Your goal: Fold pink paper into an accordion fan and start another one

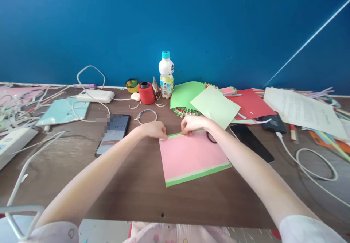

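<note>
A pink paper sheet (191, 157) with green strips along its far and near edges lies flat on the brown table (128, 184). My left hand (153, 129) pinches the far edge of the sheet near its left corner, fingers closed. My right hand (193, 124) pinches the same far edge a little to the right, fingers closed on the green strip. Both forearms stretch forward from the near table edge.
Green sheets (207, 102), a red sheet (250, 104) and folded paper fans lie behind. A drink bottle (166, 75), red thread spool (146, 92), two phones (113, 133) (251, 142), white power strip (95, 96), cables and white papers (303, 110) crowd the table.
</note>
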`<state>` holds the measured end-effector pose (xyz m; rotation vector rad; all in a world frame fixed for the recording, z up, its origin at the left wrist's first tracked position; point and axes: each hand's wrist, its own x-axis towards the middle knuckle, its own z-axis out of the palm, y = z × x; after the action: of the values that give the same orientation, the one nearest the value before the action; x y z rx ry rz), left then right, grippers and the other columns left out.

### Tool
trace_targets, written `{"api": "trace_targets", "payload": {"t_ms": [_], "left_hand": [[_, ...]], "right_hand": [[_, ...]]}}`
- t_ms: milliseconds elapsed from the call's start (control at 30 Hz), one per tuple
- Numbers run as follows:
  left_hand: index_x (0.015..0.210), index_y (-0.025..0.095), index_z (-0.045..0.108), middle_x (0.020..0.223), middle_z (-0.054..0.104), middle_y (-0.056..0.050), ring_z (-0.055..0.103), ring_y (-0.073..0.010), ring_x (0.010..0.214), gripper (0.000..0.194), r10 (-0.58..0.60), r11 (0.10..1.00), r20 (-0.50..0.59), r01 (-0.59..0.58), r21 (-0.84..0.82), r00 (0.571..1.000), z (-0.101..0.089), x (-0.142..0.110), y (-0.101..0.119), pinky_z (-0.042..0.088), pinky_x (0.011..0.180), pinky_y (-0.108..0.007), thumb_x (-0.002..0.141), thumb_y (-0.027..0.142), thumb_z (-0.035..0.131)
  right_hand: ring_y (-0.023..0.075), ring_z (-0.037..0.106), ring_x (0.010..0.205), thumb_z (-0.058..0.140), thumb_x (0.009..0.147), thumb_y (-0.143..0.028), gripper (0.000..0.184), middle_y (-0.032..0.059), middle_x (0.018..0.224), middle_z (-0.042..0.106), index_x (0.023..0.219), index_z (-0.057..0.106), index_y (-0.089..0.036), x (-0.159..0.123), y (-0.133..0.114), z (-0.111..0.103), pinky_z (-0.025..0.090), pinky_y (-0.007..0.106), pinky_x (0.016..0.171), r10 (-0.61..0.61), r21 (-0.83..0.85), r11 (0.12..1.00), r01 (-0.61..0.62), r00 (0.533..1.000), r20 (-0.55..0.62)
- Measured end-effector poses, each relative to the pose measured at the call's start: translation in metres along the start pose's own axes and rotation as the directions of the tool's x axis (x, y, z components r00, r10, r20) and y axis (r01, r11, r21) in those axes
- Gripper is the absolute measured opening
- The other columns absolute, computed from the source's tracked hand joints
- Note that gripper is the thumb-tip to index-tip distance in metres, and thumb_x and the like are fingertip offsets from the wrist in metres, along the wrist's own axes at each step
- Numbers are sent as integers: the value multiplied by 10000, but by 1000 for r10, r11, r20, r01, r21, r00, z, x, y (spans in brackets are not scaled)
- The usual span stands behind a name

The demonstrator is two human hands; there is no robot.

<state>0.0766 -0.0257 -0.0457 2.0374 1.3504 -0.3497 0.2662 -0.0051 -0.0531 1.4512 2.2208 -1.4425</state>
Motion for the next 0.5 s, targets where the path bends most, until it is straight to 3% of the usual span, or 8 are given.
{"api": "trace_targets", "payload": {"t_ms": [500], "left_hand": [[567, 169, 572, 574, 555, 11, 489, -131, 586, 178, -15, 1000, 16, 14, 15, 1000, 0, 1, 0, 299, 507, -227, 602, 338, 530]], "right_hand": [[102, 577, 504, 607, 642, -160, 72, 10, 538, 624, 578, 576, -149, 4, 2, 3, 449, 185, 488, 5, -93, 996, -8, 999, -34]]}}
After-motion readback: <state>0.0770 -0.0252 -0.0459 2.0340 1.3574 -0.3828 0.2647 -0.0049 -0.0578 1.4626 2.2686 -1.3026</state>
